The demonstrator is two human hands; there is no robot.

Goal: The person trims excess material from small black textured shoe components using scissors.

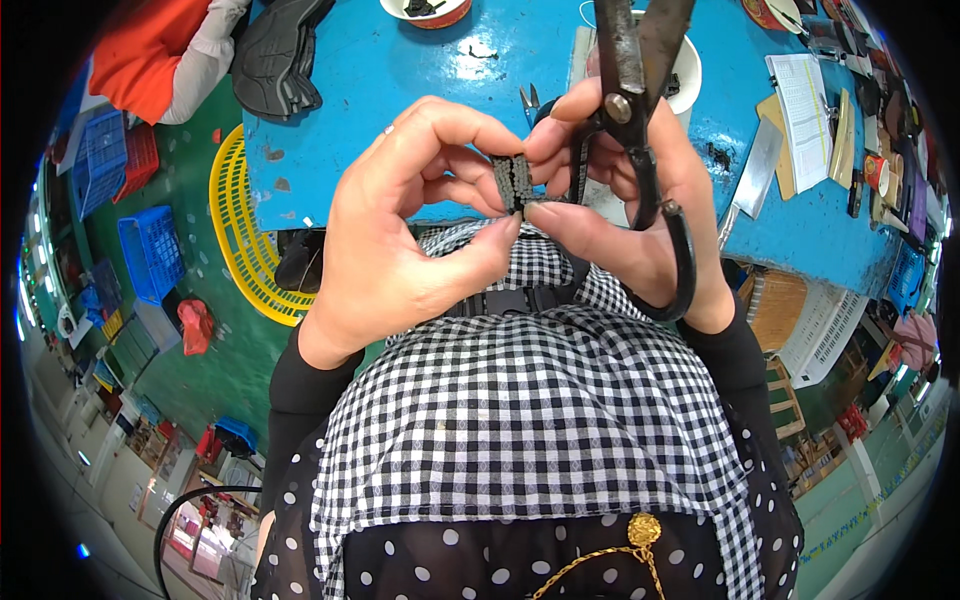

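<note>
My left hand [395,215] pinches a small dark grey, ribbed piece [511,180] between thumb and fingers, over the near edge of the blue table. The piece has two ridged strips side by side. On its other side, the thumb and fingertips of my right hand [615,245] press against it. A pair of scissors [619,108] with black handles hangs in that same right hand, its worn metal blades pointing away from me. Part of the scissor handles is hidden by my fingers. Just beyond the hands lie small pliers [530,105], partly covered.
On the blue table [370,155] lie dark moulded pieces [283,55], a red-rimmed bowl [428,12], a white bowl [688,80], a knife [750,175] and paper sheets [800,115]. A yellow basket [228,225] stands left. Someone's orange garment [150,50] shows far left.
</note>
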